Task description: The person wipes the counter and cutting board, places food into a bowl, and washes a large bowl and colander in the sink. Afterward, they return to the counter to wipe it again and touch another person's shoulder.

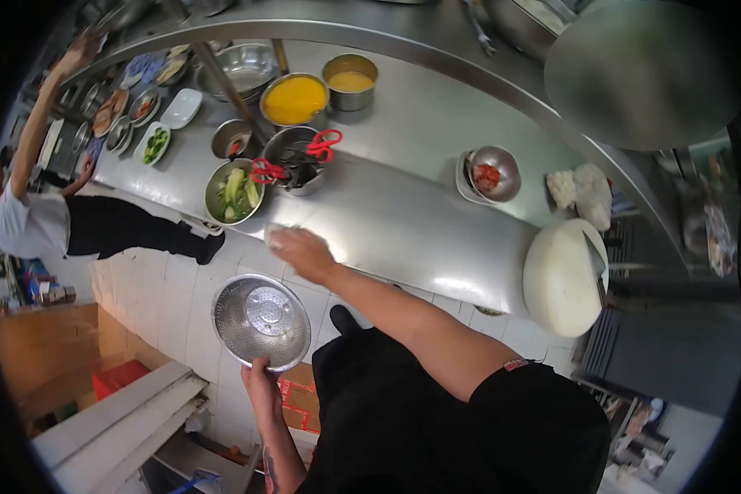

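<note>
My left hand (260,380) grips the rim of a metal colander (240,317), which hangs over the tiled floor with a few small bits inside. My right hand (303,253) is at the front edge of the steel counter (387,222), its fingers closed on a pale cloth-like thing (278,236) too blurred to name surely. Just beyond it stand a bowl of green vegetables (234,193) and a metal pot (306,183) holding dark utensils and red-handled scissors (323,145).
Yellow liquid fills one pot (295,100); another pot (351,81) stands beside it. At right are a bowl with red food (496,174) and a round white board (556,280) with a cleaver (594,262). Another person (33,216) stands far left. A shelf edge (403,34) crosses above.
</note>
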`<state>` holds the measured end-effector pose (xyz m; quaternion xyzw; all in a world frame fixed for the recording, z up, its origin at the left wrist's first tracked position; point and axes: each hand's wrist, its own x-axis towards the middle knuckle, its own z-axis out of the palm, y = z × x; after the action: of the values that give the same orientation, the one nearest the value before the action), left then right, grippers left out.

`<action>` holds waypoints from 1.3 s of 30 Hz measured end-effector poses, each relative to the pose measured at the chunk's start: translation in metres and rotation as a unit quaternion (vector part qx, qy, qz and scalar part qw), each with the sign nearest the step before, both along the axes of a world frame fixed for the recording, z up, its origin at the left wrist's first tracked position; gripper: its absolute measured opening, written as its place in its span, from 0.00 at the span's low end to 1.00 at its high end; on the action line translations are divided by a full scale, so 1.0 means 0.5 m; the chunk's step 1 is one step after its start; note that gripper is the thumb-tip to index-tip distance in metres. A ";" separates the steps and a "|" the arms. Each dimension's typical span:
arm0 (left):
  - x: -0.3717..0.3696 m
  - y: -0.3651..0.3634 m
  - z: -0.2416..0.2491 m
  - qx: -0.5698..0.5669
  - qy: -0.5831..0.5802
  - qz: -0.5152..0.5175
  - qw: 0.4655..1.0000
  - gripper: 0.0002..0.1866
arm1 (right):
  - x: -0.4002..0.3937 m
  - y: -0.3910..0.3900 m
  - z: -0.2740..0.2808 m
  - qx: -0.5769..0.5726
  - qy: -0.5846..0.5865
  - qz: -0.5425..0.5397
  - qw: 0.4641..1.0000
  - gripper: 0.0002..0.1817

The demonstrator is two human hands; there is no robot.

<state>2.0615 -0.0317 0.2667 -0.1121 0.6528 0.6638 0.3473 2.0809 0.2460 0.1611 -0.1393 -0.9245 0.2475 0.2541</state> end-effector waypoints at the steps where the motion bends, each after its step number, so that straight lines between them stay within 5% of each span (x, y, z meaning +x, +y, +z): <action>1: -0.007 0.002 -0.004 0.007 0.009 -0.025 1.000 0.24 | 0.035 0.016 -0.005 0.033 -0.013 -0.034 0.999 0.19; 4: -0.029 0.019 -0.011 0.008 0.010 -0.087 0.996 0.23 | 0.222 0.073 -0.020 0.051 -0.055 -0.181 0.981 0.25; 5: -0.033 0.028 -0.017 0.010 0.007 -0.095 0.995 0.23 | 0.299 0.097 -0.036 -0.027 -0.073 -0.251 0.965 0.27; 6: -0.039 0.037 -0.023 -0.011 0.000 -0.108 0.994 0.22 | 0.391 0.115 -0.055 0.051 -0.053 -0.283 0.956 0.27; 10: -0.053 0.064 -0.022 0.013 -0.008 -0.178 0.984 0.20 | 0.665 0.131 -0.030 0.140 -0.204 -0.529 0.811 0.30; 13: -0.043 0.084 -0.008 0.022 -0.001 -0.194 0.981 0.20 | 0.599 0.154 -0.099 0.112 -0.137 -0.565 0.806 0.32; 15: -0.039 0.094 -0.004 0.017 0.003 -0.208 0.978 0.20 | 0.429 0.133 -0.096 0.171 -0.149 -0.436 0.871 0.36; 16: -0.034 0.097 -0.004 0.009 0.007 -0.206 0.978 0.21 | 0.320 0.114 -0.083 0.053 -0.154 -0.416 0.895 0.35; 17: -0.029 0.105 -0.003 0.003 0.011 -0.206 0.978 0.21 | 0.231 0.098 -0.115 0.102 -0.158 -0.357 0.915 0.30; 18: -0.024 0.112 0.002 0.003 0.008 -0.221 0.975 0.21 | 0.185 0.063 -0.085 0.049 0.063 -0.274 0.958 0.28; 20: -0.019 0.132 0.010 0.021 0.020 -0.227 0.973 0.22 | 0.152 0.029 -0.009 -0.039 0.038 -0.220 0.974 0.22; 22: -0.018 0.152 0.007 0.020 0.016 -0.241 0.970 0.24 | 0.227 0.004 0.008 0.038 -0.036 -0.170 0.984 0.22; 26: -0.003 0.246 -0.028 0.029 0.003 -0.279 0.960 0.24 | 0.537 -0.002 -0.028 0.058 -0.067 -0.338 0.937 0.18; 28: 0.004 0.300 -0.061 0.031 0.005 -0.311 0.950 0.24 | 0.721 -0.054 -0.031 0.081 -0.075 -0.493 0.863 0.18; 30: 0.009 0.378 -0.109 0.033 -0.019 -0.327 0.944 0.23 | 0.897 -0.132 0.006 0.113 -0.210 -0.575 0.782 0.20; 32: 0.005 0.453 -0.162 0.050 -0.036 -0.354 0.933 0.23 | 1.023 -0.208 -0.007 0.016 -0.213 -0.662 0.718 0.19; 35: 0.029 0.534 -0.194 0.071 -0.034 -0.346 0.935 0.21 | 1.045 -0.245 0.084 -0.131 -0.095 -0.625 0.763 0.17; 39: 0.090 0.540 -0.154 0.068 0.014 -0.283 0.957 0.29 | 0.917 -0.130 0.132 -0.093 0.132 -0.558 0.814 0.16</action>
<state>2.1066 0.2381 0.1895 0.1104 0.6159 0.5826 0.5186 2.5392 0.1808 0.2271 -0.6204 -0.6184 0.1644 0.4535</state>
